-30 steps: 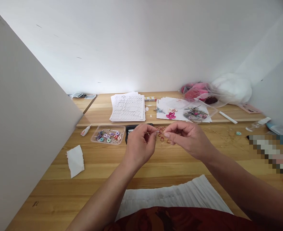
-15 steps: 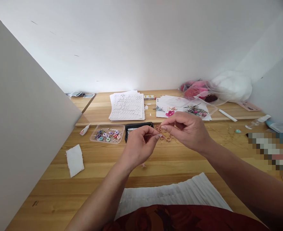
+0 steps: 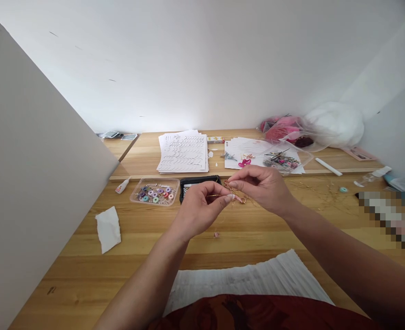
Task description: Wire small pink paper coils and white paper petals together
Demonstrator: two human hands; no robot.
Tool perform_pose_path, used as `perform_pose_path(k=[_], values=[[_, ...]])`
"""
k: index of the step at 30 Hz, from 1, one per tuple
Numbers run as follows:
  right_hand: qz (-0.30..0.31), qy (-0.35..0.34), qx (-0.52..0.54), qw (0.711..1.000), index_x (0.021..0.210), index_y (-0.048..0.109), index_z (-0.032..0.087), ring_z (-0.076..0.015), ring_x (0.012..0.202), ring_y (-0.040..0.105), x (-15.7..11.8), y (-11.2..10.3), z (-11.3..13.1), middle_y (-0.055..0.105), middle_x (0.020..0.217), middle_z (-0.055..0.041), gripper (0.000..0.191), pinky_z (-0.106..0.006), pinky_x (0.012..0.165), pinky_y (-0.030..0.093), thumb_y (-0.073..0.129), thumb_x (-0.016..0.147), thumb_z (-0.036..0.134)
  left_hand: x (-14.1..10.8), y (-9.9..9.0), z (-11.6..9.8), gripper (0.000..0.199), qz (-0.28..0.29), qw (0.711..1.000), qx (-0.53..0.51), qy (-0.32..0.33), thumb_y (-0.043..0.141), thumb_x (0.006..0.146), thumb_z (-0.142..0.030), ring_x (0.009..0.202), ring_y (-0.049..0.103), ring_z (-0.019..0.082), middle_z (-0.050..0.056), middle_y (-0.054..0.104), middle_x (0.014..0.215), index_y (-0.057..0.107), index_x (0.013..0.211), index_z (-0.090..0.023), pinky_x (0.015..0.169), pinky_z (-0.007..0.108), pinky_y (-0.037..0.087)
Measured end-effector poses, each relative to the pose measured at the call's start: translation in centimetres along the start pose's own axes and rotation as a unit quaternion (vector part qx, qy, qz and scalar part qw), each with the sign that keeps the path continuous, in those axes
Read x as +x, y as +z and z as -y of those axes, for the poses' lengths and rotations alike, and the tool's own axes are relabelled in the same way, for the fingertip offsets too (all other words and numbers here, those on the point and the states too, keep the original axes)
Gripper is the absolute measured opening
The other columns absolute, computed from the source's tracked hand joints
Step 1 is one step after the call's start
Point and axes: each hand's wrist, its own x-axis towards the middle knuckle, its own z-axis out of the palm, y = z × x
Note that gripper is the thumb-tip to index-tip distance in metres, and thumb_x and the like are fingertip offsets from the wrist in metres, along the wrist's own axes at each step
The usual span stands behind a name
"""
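Note:
Over the middle of the table, my left hand (image 3: 202, 206) is closed in a pinch on a thin gold wire (image 3: 216, 196). A small pale piece shows at its thumb tip. Close by on the right, my right hand (image 3: 262, 188) is pinched too, its fingertips just above the left ones. What lies between them is too fine to make out. Behind the fingertips is a tangle of gold-orange wire loops (image 3: 244, 200), partly hidden by the hands. Below my hands a small pink piece (image 3: 216, 234) shows against the wood; I cannot tell whether it hangs or lies.
A clear box of beads (image 3: 155, 192) and a black tray (image 3: 202, 178) stand beyond my left hand. Further back are printed sheets (image 3: 183, 153) and hairpins (image 3: 281, 158). A glue bottle (image 3: 122, 185) and torn paper (image 3: 108, 230) lie left. White pleated sheet (image 3: 253, 275) lies in front.
My right fingertips have shifted slightly left, closer to my left ones. The small pink piece has moved right, out from beside my left wrist. Both hands stay pinched.

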Motion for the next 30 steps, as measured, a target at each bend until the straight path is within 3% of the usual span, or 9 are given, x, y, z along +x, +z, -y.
perform_pose_path(k=[3, 7, 10, 16, 21, 24, 30], values=[[0.050, 0.110, 0.146, 0.982, 0.081, 0.074, 0.018, -0.0088, 0.051, 0.047, -0.3, 0.5, -1.2, 0.063, 0.061, 0.0016, 0.026, -0.025, 0.049, 0.033, 0.084, 0.075, 0.042, 0.0, 0.0, -0.2, 0.020, -0.012, 0.999, -0.042, 0.003, 0.077, 0.080, -0.034, 0.070, 0.063, 0.014, 0.006, 0.073, 0.080, 0.069, 0.080, -0.015, 0.065, 0.025, 0.048], [0.065, 0.262, 0.312, 0.911, 0.078, 0.067, 0.018, -0.0037, 0.045, 0.033, -1.5, 1.6, -2.3, 0.049, 0.054, 0.0085, 0.034, -0.021, 0.045, 0.019, 0.090, 0.067, 0.042, 0.2, 0.2, -0.1, 0.022, -0.058, 0.994, -0.087, 0.006, 0.080, 0.077, -0.033, 0.071, 0.063, 0.012, 0.004, 0.072, 0.079, 0.068, 0.078, -0.014, 0.069, 0.024, 0.050], [0.056, 0.310, 0.366, 0.876, 0.078, 0.064, 0.019, -0.0038, 0.044, 0.034, -2.7, 2.5, -2.4, 0.047, 0.054, 0.0092, 0.035, -0.020, 0.045, 0.021, 0.091, 0.064, 0.037, 0.4, 0.3, 0.1, 0.022, -0.095, 0.992, -0.086, 0.005, 0.080, 0.076, -0.033, 0.071, 0.063, 0.012, 0.004, 0.072, 0.080, 0.068, 0.080, -0.014, 0.069, 0.024, 0.050], [0.031, 0.279, 0.369, 0.886, 0.075, 0.064, 0.018, -0.0044, 0.044, 0.036, -4.3, 3.5, -2.4, 0.048, 0.052, 0.0089, 0.033, -0.022, 0.046, 0.019, 0.089, 0.066, 0.038, 0.6, 0.9, 0.8, 0.021, -0.081, 0.993, -0.086, 0.023, 0.078, 0.079, -0.033, 0.070, 0.061, 0.012, 0.004, 0.071, 0.079, 0.069, 0.081, -0.015, 0.066, 0.023, 0.048], [0.007, 0.278, 0.383, 0.881, 0.070, 0.063, 0.019, -0.0044, 0.043, 0.034, -5.2, 3.4, -2.8, 0.052, 0.054, 0.0080, 0.035, -0.024, 0.045, 0.015, 0.090, 0.061, 0.039, 0.5, 1.8, 2.3, 0.023, -0.078, 0.986, -0.144, -0.012, 0.083, 0.076, -0.033, 0.060, 0.049, 0.008, 0.001, 0.066, 0.073, 0.070, 0.083, -0.016, 0.057, 0.020, 0.041], [-0.006, 0.259, 0.353, 0.899, 0.070, 0.066, 0.018, -0.0050, 0.045, 0.034, -6.0, 3.5, -3.5, 0.054, 0.054, 0.0075, 0.032, -0.025, 0.047, 0.018, 0.088, 0.062, 0.040, 0.0, 2.4, 3.7, 0.025, -0.090, 0.978, -0.184, -0.044, 0.086, 0.073, -0.034, 0.063, 0.049, 0.008, -0.001, 0.064, 0.072, 0.072, 0.085, -0.017, 0.059, 0.018, 0.042], [-0.020, 0.202, 0.249, 0.947, 0.068, 0.067, 0.017, -0.0077, 0.053, 0.042, -7.4, 5.1, -5.4, 0.056, 0.057, 0.0057, 0.032, -0.025, 0.053, 0.030, 0.087, 0.063, 0.041, -2.1, 2.8, 5.8, 0.030, -0.131, 0.951, -0.258, -0.111, 0.092, 0.065, -0.034, 0.076, 0.060, 0.010, 0.001, 0.070, 0.092, 0.076, 0.085, -0.018, 0.065, 0.017, 0.051]])
